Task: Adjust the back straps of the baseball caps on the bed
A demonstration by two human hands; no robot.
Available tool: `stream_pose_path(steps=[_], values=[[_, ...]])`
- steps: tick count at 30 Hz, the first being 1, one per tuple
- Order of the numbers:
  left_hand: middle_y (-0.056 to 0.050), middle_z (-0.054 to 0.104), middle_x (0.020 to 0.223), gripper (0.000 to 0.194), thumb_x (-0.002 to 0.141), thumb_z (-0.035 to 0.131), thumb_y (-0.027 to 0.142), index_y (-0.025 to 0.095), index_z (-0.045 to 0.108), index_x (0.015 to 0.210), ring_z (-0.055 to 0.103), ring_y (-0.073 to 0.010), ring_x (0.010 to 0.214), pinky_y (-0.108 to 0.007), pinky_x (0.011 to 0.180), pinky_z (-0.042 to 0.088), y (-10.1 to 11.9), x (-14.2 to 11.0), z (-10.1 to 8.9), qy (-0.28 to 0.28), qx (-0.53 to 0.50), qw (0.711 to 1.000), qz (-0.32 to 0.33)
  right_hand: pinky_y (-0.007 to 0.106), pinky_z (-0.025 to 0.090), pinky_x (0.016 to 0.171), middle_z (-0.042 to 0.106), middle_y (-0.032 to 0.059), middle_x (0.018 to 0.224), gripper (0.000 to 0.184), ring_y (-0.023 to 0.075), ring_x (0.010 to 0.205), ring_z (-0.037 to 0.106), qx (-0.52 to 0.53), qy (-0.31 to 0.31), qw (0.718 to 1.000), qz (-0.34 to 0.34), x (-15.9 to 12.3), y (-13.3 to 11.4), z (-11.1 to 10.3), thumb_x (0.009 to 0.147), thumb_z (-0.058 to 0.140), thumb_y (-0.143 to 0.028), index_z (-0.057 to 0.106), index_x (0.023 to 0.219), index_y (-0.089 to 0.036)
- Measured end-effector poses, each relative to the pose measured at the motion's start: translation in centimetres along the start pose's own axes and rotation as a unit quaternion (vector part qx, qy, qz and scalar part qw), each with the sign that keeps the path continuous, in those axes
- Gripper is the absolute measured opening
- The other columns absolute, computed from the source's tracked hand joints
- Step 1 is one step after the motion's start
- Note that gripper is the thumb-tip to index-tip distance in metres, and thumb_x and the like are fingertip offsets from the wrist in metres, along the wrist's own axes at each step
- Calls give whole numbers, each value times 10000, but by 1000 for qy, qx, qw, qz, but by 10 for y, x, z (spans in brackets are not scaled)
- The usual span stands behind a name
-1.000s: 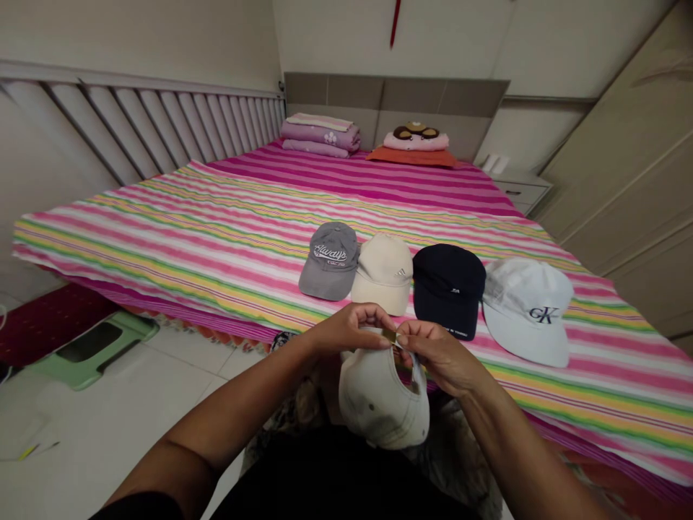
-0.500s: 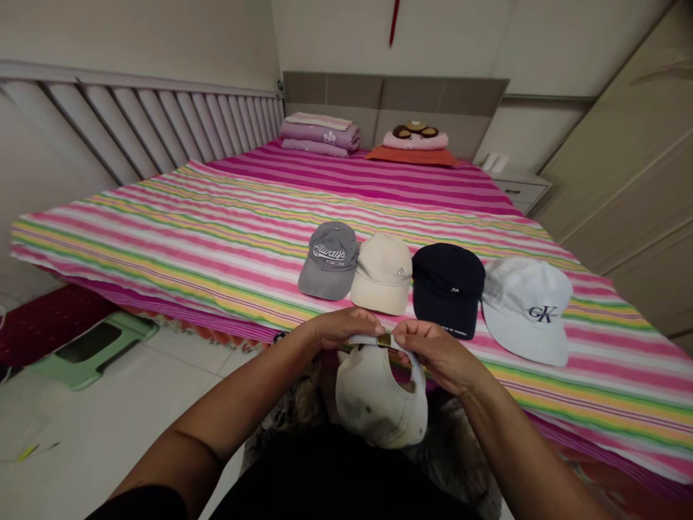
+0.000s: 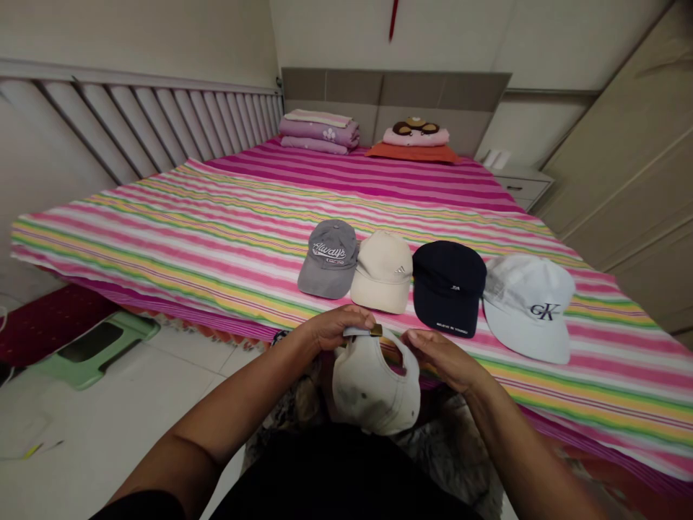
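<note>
A dirty-white baseball cap [image 3: 373, 393] hangs in front of my body, its back opening and strap turned up. My left hand [image 3: 341, 325] is closed, pinching the strap beside its brass-coloured buckle [image 3: 375, 330]. At the cap's right rim, my right hand [image 3: 447, 357] has its thumb and fingertips on the edge; the finger undersides are hidden. Just beyond my hands, a grey cap [image 3: 328, 260], a beige cap [image 3: 382, 271], a dark navy cap [image 3: 449, 289] and a white cap with "GK"-like lettering [image 3: 530, 307] lie in a row, brims toward me.
The caps lie on a striped sheet [image 3: 162, 238] on a bed. Folded purple bedding [image 3: 319, 136] and a pink-and-orange pile [image 3: 414, 148] rest by the headboard [image 3: 401, 90]. A green stool [image 3: 92, 350] stands on the floor at left; a white nightstand [image 3: 522, 186] is at right.
My right hand has shifted from beside the buckle to the cap's right rim, its fingers straighter. The cap and buckle have moved slightly left and up; my left hand still pinches the strap.
</note>
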State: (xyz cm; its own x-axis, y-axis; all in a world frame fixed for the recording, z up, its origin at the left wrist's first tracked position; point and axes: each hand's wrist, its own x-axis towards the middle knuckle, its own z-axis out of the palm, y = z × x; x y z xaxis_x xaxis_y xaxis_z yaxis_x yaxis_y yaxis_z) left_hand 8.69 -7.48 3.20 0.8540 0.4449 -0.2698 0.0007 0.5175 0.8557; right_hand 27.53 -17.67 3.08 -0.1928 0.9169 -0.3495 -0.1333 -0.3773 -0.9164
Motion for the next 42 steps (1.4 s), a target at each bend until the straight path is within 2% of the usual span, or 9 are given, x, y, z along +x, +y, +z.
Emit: stream_pose_path(steps=[5, 13, 34, 42], values=[[23, 498, 447, 173, 507, 653, 240, 103, 569, 570, 391, -57, 385, -196, 400, 260, 2, 1, 1, 3, -16, 1000, 2, 246, 392, 567, 644, 29, 664, 330, 125, 566, 545, 43, 11, 999, -5, 2, 8, -6, 696, 628, -455, 601, 711, -127], [28, 503, 438, 143, 486, 649, 201, 100, 572, 552, 399, -54, 372, -196, 399, 274, 2, 1, 2, 26, -33, 999, 8, 219, 357, 526, 615, -7, 580, 325, 91, 496, 500, 66, 51, 997, -1, 2, 6, -3, 658, 664, -453, 605, 656, -134], [20, 534, 468, 151, 501, 686, 180, 88, 588, 570, 438, -55, 401, -188, 427, 310, 1, -2, 2, 35, -45, 998, 21, 237, 387, 514, 641, 6, 582, 305, 116, 496, 543, 83, 75, 994, -3, 3, 3, -1, 631, 690, -436, 615, 646, -141], [24, 539, 487, 141, 527, 685, 166, 94, 580, 588, 433, -47, 408, -178, 425, 309, -1, -3, 0, 20, -66, 997, 25, 233, 386, 506, 655, 9, 594, 290, 121, 502, 561, 105, 78, 991, -6, 4, 3, -1, 625, 698, -425, 624, 650, -146]])
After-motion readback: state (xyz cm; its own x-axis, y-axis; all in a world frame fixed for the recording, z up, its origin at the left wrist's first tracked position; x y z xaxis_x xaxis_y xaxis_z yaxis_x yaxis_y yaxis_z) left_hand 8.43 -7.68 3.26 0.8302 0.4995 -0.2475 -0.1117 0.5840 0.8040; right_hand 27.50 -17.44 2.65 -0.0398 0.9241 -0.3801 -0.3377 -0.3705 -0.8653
